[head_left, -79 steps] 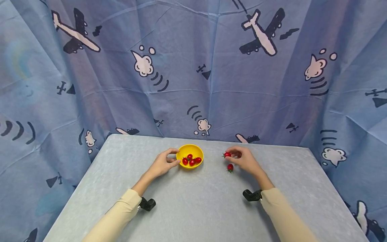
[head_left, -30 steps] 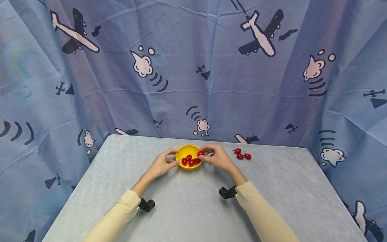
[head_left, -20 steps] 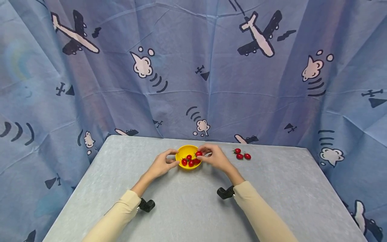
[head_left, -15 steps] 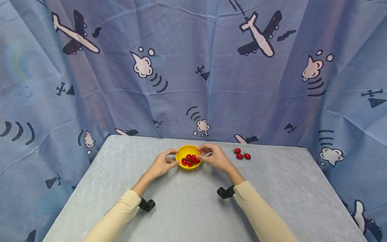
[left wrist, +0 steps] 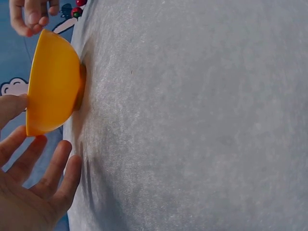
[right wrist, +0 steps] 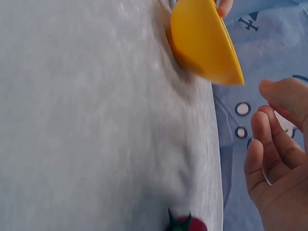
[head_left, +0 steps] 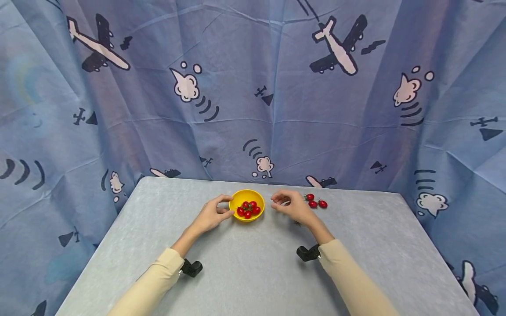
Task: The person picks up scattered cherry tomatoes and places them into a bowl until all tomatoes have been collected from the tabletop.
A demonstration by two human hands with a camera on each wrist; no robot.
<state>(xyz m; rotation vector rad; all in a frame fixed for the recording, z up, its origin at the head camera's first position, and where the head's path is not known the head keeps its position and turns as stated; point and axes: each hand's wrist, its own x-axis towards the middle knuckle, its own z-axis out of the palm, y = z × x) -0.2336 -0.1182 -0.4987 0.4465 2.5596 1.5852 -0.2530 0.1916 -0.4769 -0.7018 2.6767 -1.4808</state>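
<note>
A yellow bowl (head_left: 247, 193) stands on the table with several red cherry tomatoes (head_left: 247, 214) inside. My left hand (head_left: 211, 213) holds its left side, thumb and index finger at the rim in the left wrist view. Just right of the bowl is my right hand (head_left: 291, 205), fingers loosely bent and nothing between them. The right wrist view shows a gap between its thumb and the bowl rim (right wrist: 231, 53). Beyond that hand lie three more cherry tomatoes (head_left: 312, 204). Another tomato (right wrist: 195, 224), mostly hidden by the right hand in the head view, shows at the right wrist view's bottom edge.
The table (head_left: 245, 272) has a pale grey top, and its far edge runs close behind the bowl and tomatoes. A blue curtain (head_left: 229, 145) with printed planes hangs behind and at both sides. Each wrist carries a black camera mount (head_left: 192, 268).
My right hand brought a cherry tomato from the right to the bowl and let it drop in among the others, then drew back rightward. The left hand has stayed at the bowl.
</note>
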